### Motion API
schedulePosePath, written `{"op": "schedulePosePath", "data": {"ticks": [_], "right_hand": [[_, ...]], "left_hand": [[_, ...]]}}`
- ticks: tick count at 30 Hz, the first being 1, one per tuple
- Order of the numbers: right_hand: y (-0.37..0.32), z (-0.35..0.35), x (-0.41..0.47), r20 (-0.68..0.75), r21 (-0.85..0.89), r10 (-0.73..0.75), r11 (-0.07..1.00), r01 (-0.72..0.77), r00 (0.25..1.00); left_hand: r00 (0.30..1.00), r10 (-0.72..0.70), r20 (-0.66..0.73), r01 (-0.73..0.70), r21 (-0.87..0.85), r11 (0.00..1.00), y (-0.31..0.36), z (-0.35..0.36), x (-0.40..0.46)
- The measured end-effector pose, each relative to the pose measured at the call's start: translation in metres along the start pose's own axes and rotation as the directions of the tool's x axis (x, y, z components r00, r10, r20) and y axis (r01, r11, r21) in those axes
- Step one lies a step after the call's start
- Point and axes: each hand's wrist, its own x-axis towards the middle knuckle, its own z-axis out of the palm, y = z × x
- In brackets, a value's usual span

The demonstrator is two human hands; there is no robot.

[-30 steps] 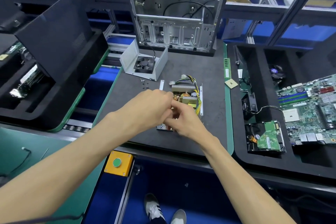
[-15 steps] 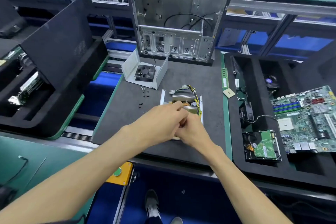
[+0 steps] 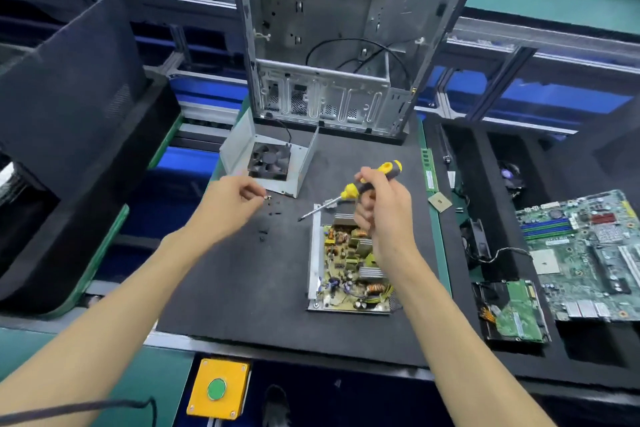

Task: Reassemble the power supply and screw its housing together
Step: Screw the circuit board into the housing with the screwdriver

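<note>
The right hand is gripping a screwdriver with fingers curled round its yellow-and-black handle, the tip slanting down toward eight o'clock over the mat. The left hand is pinching a small screw between thumb and fingertip, just above the loose screws. The open power supply is lying flat at the mat's centre-right, its cover with the fan sitting at eleven o'clock from it.

On table: supply centre, cover behind-left, screws between, case behind, motherboard right.
</note>
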Motion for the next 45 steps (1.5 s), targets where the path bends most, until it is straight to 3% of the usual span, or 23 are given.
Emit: {"op": "schedulePosePath", "data": {"ticks": [4,11,15,16,18,21,22,24,28,34,38,41,43,45], "right_hand": [[0.015,0.015,0.014,-0.078,0.208,0.161,0.968,-0.142,0.984],[0.03,0.021,0.023,-0.106,0.238,0.223,0.952,-0.193,0.969],[0.028,0.021,0.028,-0.113,0.259,0.217,0.949,-0.182,0.97],[0.026,0.02,0.029,-0.114,0.271,0.215,0.946,-0.178,0.97],[0.023,0.017,0.032,-0.103,0.31,0.206,0.936,-0.165,0.973],[0.016,0.011,0.033,-0.08,0.394,0.183,0.909,-0.138,0.98],[0.014,0.009,0.033,-0.08,0.417,0.171,0.901,-0.122,0.982],[0.01,0.005,0.033,-0.086,0.443,0.144,0.892,-0.092,0.986],[0.006,-0.002,0.03,-0.088,0.459,0.108,0.887,-0.056,0.99],[0.002,-0.012,0.027,-0.101,0.454,0.07,0.891,-0.016,0.992],[0.002,-0.019,0.025,-0.107,0.399,0.029,0.917,0.016,0.994],[0.002,-0.023,0.023,-0.109,0.387,0.019,0.922,0.025,0.994],[0.002,-0.026,0.021,-0.114,0.424,0.045,0.906,0.008,0.992],[0.003,-0.028,0.02,-0.124,0.48,0.089,0.877,-0.019,0.988]], "left_hand": [[1.0,0.0,0.013,-0.002,0.132,0.991,-0.043,0.024,0.023],[0.991,0.122,0.053,-0.132,0.28,0.951,-0.059,0.045,0.042],[0.993,0.103,0.062,-0.117,0.318,0.941,-0.052,0.043,0.044],[0.996,0.081,0.033,-0.087,0.23,0.969,-0.047,0.04,0.044],[1.0,-0.02,-0.002,0.02,-0.143,0.99,-0.03,0.031,0.042],[0.992,-0.014,0.122,0.094,-0.677,0.73,0.005,0.016,0.031],[0.985,0.033,0.167,0.109,-0.767,0.632,0.016,0.013,0.026],[0.969,0.101,0.226,0.14,-0.834,0.533,0.033,0.012,0.017],[0.96,0.142,0.241,0.13,-0.834,0.536,0.052,0.018,0.007],[0.971,0.092,0.22,0.142,-0.845,0.515,0.065,0.023,0.004],[0.987,0.114,0.114,0.009,-0.744,0.668,0.071,0.027,0.003],[0.975,0.221,-0.017,-0.2,-0.499,0.843,0.072,0.03,0.003],[0.956,0.292,-0.023,-0.277,-0.401,0.873,0.075,0.031,0.002],[0.948,0.319,0.001,-0.291,-0.406,0.866,0.08,0.033,0.001]]}}
